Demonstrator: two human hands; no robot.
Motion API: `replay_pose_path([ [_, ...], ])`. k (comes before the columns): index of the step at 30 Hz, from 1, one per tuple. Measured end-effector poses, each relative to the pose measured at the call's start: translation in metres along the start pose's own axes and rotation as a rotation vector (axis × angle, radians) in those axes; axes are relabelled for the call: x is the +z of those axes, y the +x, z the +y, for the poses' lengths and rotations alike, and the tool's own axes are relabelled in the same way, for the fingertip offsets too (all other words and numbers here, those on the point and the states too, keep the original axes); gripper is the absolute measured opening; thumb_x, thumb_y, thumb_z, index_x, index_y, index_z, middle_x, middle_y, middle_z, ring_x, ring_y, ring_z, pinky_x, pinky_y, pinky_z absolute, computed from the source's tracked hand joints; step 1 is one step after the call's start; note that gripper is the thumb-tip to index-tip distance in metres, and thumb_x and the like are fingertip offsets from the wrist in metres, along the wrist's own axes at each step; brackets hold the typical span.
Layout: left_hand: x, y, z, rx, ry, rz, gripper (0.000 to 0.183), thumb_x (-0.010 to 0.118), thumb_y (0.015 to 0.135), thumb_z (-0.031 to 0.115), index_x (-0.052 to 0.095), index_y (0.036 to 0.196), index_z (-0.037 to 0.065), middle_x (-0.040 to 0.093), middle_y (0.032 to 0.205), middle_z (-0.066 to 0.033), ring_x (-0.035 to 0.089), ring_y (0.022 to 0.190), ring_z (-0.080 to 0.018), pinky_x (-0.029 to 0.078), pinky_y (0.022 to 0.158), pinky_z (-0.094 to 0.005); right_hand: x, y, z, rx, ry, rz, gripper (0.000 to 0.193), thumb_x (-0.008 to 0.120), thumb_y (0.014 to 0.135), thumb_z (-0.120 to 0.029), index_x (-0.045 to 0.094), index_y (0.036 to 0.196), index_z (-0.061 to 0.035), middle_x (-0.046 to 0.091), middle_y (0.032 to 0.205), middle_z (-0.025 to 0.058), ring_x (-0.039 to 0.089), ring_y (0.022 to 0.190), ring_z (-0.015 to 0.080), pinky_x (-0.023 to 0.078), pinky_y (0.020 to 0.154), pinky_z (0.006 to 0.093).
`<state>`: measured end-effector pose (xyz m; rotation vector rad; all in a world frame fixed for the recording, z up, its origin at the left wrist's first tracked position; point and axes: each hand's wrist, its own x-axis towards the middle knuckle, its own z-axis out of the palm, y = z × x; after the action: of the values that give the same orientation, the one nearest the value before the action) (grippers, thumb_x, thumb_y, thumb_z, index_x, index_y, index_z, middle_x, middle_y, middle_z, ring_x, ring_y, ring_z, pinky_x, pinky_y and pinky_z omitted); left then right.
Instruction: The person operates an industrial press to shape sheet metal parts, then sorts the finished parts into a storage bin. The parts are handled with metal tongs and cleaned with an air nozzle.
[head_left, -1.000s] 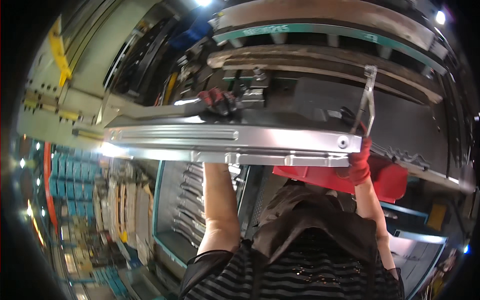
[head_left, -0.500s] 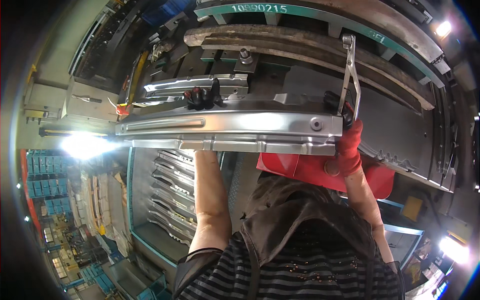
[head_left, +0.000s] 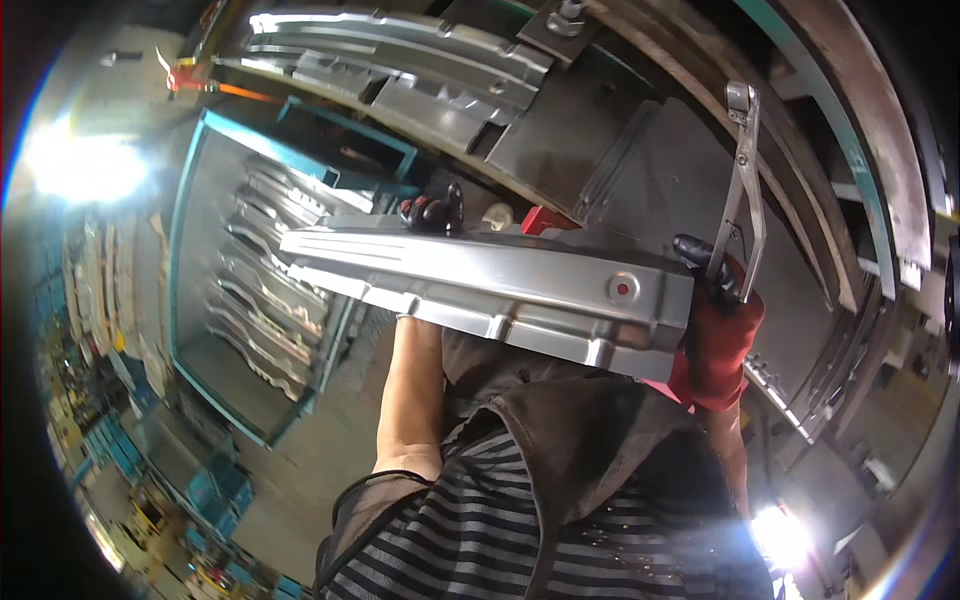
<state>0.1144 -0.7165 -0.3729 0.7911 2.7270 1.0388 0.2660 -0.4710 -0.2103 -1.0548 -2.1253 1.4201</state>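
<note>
Half a second on, the view has turned: the long metal panel, level across the picture before, now slants with its right end lower, and the crate shows higher, just past the panel's left end in the picture.

Largest of the things around is the grey surface beyond the panel. A green beam and worn wooden beams run along its far side, bending toward the picture's rim. The crate, with a blue-green frame, stands at the left and holds a row of curved metal parts.

The panel is held up in front of the person's body, its bright ribbed face in plain view, and spans from one hand to the other. Farther off, formed metal pieces lie on the surface.

Smaller again is a metal hand tool, sticking up past the panel's right end. The right grip (black glove, red cuff) is closed on this tool beside the panel's end; whether it also clasps the panel, I cannot tell. The left grip is curled onto the panel's far edge, near the left end, its forearm passing beneath.

Smallest is a round hole near the panel's right end, red inside.
</note>
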Motion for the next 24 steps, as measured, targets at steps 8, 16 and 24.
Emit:
replay_pose_path([
  [8,0.032,-0.003,-0.037,-0.122,0.120,-0.088,0.053,0.040,0.085,0.036,0.036,0.132,0.011,0.046,0.110,-0.0100,0.044,0.106,-0.0264,0.032,0.098,-0.0490,0.031,0.016,0.005,0.138,0.019,-0.139,0.027,0.059,0.074,0.001,0.062,0.101,0.0001,0.053,0.064,-0.0018,0.047,0.056,0.0039,0.038,0.051,0.0201],
  [16,0.043,0.000,-0.048,-0.074,0.235,-0.212,0.054,0.039,0.085,0.035,0.035,0.133,0.011,0.045,0.109,-0.0100,0.043,0.106,-0.0266,0.031,0.099,-0.0497,0.041,0.027,0.008,0.132,0.011,-0.208,0.028,0.061,0.076,0.000,0.062,0.105,-0.0012,0.053,0.064,-0.0027,0.048,0.057,0.0036,0.039,0.051,0.0202],
  [24,0.054,0.006,-0.054,0.032,0.381,-0.358,0.055,0.039,0.084,0.034,0.034,0.134,0.012,0.044,0.108,-0.0099,0.043,0.106,-0.0268,0.029,0.099,-0.0504,0.035,0.031,0.024,-0.204,-0.484,-0.303,0.029,0.068,0.072,-0.003,0.063,0.101,-0.0010,0.059,0.068,0.0036,0.055,0.059,0.0064,0.045,0.054,0.0218],
])
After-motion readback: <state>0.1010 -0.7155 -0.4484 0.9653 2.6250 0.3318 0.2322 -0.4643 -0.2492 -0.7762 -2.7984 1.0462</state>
